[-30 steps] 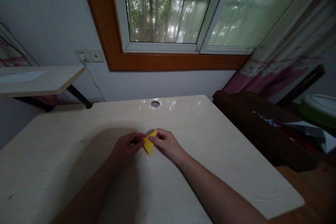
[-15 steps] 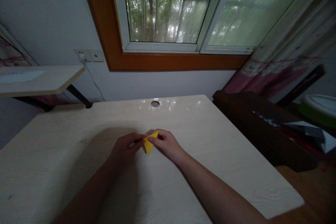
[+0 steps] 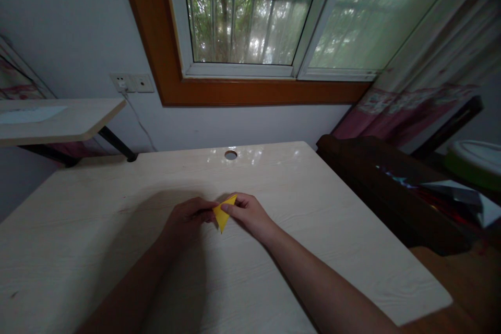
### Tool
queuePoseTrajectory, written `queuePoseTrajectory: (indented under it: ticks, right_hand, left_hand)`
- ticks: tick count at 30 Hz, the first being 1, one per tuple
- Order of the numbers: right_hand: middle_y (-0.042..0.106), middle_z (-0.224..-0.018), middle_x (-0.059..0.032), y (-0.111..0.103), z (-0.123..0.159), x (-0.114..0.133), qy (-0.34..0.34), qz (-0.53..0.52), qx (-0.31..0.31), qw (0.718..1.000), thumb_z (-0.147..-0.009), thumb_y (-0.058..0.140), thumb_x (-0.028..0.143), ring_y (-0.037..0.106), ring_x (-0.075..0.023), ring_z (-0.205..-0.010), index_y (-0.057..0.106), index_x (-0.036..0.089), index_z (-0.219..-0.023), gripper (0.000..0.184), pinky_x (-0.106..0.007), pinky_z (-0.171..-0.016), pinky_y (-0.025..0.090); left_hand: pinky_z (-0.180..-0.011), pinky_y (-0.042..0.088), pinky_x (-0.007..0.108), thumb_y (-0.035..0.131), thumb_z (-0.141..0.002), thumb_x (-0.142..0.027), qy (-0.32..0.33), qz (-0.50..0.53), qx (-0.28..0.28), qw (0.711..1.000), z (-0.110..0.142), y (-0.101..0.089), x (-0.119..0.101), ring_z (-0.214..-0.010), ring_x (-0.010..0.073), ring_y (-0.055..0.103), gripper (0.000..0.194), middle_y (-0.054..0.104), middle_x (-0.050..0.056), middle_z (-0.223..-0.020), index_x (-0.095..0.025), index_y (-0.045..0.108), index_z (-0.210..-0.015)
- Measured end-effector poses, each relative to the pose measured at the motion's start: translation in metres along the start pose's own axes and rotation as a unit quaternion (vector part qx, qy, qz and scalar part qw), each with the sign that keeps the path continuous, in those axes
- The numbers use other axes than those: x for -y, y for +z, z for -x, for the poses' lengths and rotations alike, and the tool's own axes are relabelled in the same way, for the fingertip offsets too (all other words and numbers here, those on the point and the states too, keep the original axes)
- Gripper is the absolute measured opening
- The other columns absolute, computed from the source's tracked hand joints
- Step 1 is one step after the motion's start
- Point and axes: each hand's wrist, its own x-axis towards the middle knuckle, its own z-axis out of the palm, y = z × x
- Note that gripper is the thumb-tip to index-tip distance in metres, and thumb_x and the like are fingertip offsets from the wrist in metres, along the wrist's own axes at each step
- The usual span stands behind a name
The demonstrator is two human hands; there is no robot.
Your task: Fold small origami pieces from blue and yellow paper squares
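Since the earlier frame, the gap between thumb and forefinger has been closing on the left hand (image 3: 187,217), while the yellow paper (image 3: 221,218) is staying nearly in place. In the head view, the left hand is curling, its fingertips touching the paper's left corner; whether its thumb is pinching too, I cannot tell. The right hand (image 3: 251,216) is pinching the upper right part, thumb on top. Folded into a small triangle, the paper is pointing downward between both hands, over the pale table (image 3: 313,229).

Single head-worn view, looking forward and down
The desk (image 3: 313,250) fills the lower frame at close range; the window (image 3: 250,21) stands beyond, at upper centre and right.
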Motion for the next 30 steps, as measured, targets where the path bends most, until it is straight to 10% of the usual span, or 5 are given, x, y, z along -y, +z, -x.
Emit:
queuePoseTrajectory:
  ticks: [30]
  right_hand:
    - [0.068, -0.078, -0.0019, 0.0011, 0.0000, -0.0008, 0.008, 0.012, -0.013, 1.000, -0.076, 0.073, 0.044, 0.058, -0.0151, -0.069, 0.071, 0.015, -0.084, 0.030, -0.028, -0.069, 0.045]
  left_hand:
    - [-0.065, 0.052, 0.022, 0.063, -0.089, -0.029, 0.033, 0.017, 0.000, 0.999, 0.0005, -0.0019, -0.0059, -0.070, 0.0128, 0.064, 0.018, 0.068, 0.003, -0.082, -0.023, 0.074, -0.102]
